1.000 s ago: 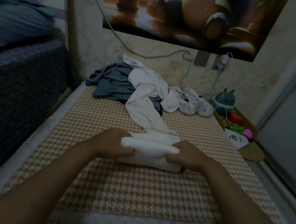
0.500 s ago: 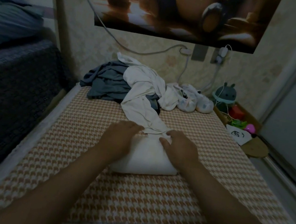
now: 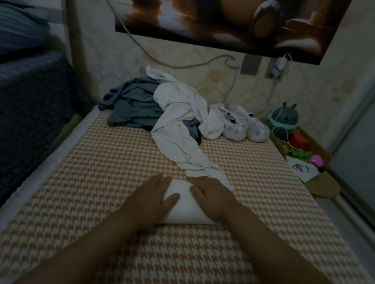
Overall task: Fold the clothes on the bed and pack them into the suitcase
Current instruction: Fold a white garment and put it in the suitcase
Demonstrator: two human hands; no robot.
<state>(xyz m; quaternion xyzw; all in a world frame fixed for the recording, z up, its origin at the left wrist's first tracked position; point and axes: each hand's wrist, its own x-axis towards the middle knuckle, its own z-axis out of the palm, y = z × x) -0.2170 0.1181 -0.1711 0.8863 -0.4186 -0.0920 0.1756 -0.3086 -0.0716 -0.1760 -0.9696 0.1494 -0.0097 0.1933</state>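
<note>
Hands flat, fingers straight: left hand (image 3: 153, 197) and right hand (image 3: 210, 196) press one rolled white garment (image 3: 184, 205); one grey garment (image 3: 133, 107), two shoes (image 3: 237, 128) at far edge; mat (image 3: 103, 178) open either side

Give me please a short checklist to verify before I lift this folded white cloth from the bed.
1. Both hands on the folded cloth: ok; left hand and right hand lie flat on it.
2. Fold compact on the bed: ok.
3. Fold free of the long white garment: cannot tell; its end reaches the right hand.
4. Sight of the suitcase: not ok; not in view.
5. Other clothes folded: not ok; the grey garment lies heaped.
</note>
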